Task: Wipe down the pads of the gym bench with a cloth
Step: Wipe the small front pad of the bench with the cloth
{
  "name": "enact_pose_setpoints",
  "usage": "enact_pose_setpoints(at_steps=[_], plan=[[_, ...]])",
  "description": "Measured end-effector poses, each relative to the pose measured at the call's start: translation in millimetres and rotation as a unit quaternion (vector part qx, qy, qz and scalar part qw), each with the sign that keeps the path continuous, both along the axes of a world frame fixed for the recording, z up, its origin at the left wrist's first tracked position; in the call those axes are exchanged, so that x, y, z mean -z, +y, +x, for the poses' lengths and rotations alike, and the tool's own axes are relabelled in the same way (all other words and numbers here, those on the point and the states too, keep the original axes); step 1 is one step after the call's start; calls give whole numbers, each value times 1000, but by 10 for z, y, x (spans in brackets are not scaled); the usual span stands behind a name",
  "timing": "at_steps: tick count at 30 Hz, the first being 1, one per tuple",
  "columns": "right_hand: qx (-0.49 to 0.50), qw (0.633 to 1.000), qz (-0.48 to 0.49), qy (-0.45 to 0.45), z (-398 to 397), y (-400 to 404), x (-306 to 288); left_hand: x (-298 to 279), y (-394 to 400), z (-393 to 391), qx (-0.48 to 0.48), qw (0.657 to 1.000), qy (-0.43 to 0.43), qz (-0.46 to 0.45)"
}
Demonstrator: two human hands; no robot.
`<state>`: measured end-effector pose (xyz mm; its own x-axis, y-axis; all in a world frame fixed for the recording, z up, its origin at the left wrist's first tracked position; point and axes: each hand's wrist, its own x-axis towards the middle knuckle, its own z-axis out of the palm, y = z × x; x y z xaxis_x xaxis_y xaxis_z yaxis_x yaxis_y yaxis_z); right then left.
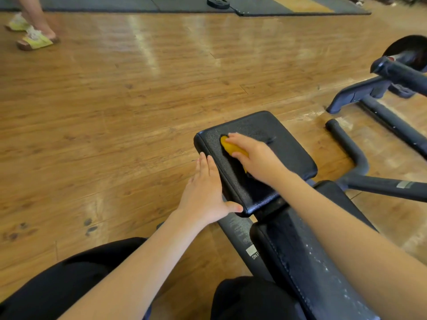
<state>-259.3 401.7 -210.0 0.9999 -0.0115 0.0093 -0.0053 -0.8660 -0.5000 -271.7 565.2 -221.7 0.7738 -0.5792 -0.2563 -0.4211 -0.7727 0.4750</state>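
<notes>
Head view: the right hand (256, 158) presses a yellow cloth (232, 147) flat on the seat pad (288, 144), fingers curled over it. The left hand (204, 192) lies flat, fingers straight, against the pad's left side, steadying it. The pad's long axis runs away from the person; the streaked back pad (307, 262) lies nearer, unwiped I judge

Glossy wood-plank floor (138, 100) with light streaks, scuffs left of the hands. Dark rubber mats (115, 3) far ahead, weight plate (218, 2) on them. Dark machine frame (381, 107) to the right. Bystander's sandalled feet (32, 33) far left.
</notes>
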Motion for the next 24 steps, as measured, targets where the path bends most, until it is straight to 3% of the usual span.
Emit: enact_pose_setpoints(at_steps=[7, 19, 24], plan=[[101, 995, 17, 4, 718, 95, -53, -4, -16, 11, -4, 1000, 5, 5], [59, 998, 16, -27, -774, -50, 83, -74, -36, -11, 26, 999, -15, 9], [45, 999, -2, -29, -914, -82, 110, -84, -24, -3, 40, 999, -8, 17]])
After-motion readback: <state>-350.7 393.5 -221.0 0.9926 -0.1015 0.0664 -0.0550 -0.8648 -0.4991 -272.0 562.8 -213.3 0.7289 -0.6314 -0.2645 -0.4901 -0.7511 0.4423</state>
